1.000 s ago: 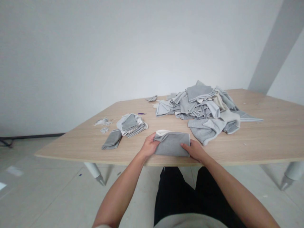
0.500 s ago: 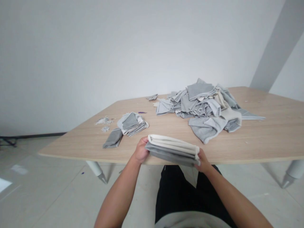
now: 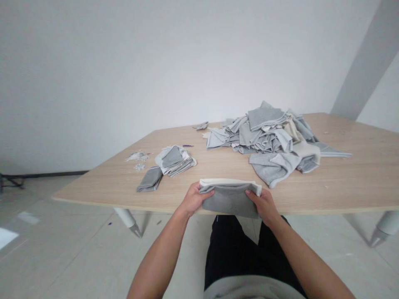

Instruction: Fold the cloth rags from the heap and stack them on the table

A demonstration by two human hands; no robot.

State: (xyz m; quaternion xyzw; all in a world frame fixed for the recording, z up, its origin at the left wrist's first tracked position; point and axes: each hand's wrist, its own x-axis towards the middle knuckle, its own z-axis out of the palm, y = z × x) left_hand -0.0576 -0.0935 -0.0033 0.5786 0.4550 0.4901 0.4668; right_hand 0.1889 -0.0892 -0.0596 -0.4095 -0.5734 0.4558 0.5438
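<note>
Both hands grip a folded grey cloth [image 3: 230,198] with a cream inner layer, held at the table's near edge. My left hand [image 3: 193,198] pinches its left end, thumb on top. My right hand [image 3: 263,203] clasps its right end. The cloth hangs partly over the wooden table's [image 3: 343,182] front edge, grey face toward me, cream edge on top.
A large heap of grey and cream cloths [image 3: 271,139] lies at the back middle. A small stack of folded cloths [image 3: 174,160] and one folded grey cloth [image 3: 150,179] sit at the left, with white scraps [image 3: 137,157] beyond. A lone cloth piece [image 3: 200,125] lies at the far edge.
The cloth was lifted and turned edge-on, showing its cream layers, then folded down again with the grey face toward me. Both hands kept hold of its ends.
</note>
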